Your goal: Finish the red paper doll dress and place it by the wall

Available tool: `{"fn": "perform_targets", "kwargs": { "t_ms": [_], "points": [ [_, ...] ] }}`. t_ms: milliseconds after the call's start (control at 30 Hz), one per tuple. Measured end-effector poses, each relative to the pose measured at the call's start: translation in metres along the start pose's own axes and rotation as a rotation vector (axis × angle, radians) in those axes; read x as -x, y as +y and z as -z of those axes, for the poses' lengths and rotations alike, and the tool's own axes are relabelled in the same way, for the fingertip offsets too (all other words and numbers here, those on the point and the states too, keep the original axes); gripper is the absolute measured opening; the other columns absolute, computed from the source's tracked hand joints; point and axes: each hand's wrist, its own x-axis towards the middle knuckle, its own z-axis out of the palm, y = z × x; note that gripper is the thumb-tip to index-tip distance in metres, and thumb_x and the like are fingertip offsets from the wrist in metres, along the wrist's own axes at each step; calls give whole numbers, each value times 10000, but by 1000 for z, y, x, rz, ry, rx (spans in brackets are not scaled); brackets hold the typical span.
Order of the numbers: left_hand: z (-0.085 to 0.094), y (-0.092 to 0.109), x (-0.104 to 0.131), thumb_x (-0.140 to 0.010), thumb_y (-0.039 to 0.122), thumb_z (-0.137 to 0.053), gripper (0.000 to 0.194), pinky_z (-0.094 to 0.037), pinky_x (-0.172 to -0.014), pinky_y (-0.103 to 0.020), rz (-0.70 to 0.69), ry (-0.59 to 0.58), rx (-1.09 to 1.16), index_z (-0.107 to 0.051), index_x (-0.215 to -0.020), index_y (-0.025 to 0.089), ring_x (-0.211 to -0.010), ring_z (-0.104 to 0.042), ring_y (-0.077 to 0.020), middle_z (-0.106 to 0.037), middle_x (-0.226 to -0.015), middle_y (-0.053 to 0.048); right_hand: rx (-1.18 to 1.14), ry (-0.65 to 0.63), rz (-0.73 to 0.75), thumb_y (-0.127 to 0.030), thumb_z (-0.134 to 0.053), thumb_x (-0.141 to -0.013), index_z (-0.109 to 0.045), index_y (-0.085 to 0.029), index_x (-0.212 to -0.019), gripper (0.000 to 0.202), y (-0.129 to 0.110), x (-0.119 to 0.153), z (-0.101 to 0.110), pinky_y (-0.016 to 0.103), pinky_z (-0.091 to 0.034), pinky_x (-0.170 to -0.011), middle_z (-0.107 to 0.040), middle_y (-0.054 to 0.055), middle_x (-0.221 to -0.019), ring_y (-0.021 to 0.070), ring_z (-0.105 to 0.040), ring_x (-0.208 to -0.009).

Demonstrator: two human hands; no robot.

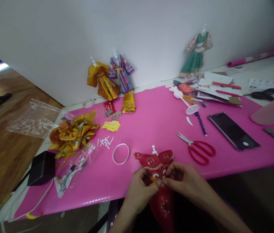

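A small red doll dress (152, 159) with gold trim lies at the table's front edge, a white mannequin neck poking out at its top. Its long skirt hangs down past the edge. My left hand (139, 191) is closed on the left side of its waist, thumb and fingers pinched together. From the other side my right hand (184, 178) pinches the waist too, and both thumbs nearly meet there. Whatever small part sits between the fingertips is hidden. Red-handled scissors (197, 148) lie to the right of the dress, and a white tape ring (121, 154) lies to its left.
Gold ribbon scraps (75, 132) and a black box (41, 168) are on the left. Small doll outfits, one of them purple (121, 72), lean on the wall. A phone (234, 130), a white doll stand (184, 100) and stacked cards (218, 87) lie to the right.
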Motion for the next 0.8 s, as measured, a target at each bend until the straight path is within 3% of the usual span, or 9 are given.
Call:
{"fn": "perform_targets", "kwargs": {
  "t_ms": [333, 533, 800],
  "points": [
    [-1, 1, 2, -630, 148, -686, 339, -501, -859, -360, 9, 16, -24, -687, -965, 102, -934, -678, -272, -755, -1011, -126, 5, -9, 13, -275, -718, -721, -628, -195, -774, 132, 1, -2, 0, 238, -402, -535, -631, -6, -675, 134, -535, -598],
    [-2, 1, 2, -637, 144, -673, 337, -501, -867, -371, 1, 28, -58, -679, -970, 100, -930, -678, -275, -753, -999, -132, 39, 21, 33, -250, -687, -725, -543, -207, -690, 154, -2, 2, -1, 232, -393, -534, -598, -20, -645, 127, -515, -588],
    [-1, 2, 1, -647, 151, -682, 357, -494, -889, -366, -20, -49, 2, -676, -1003, 117, -991, -677, -280, -751, -1043, -123, 55, 10, 30, -298, -662, -762, -622, -200, -745, 107, -2, 5, 1, 258, -438, -592, -670, 13, -723, 157, -578, -652]
  ]
}}
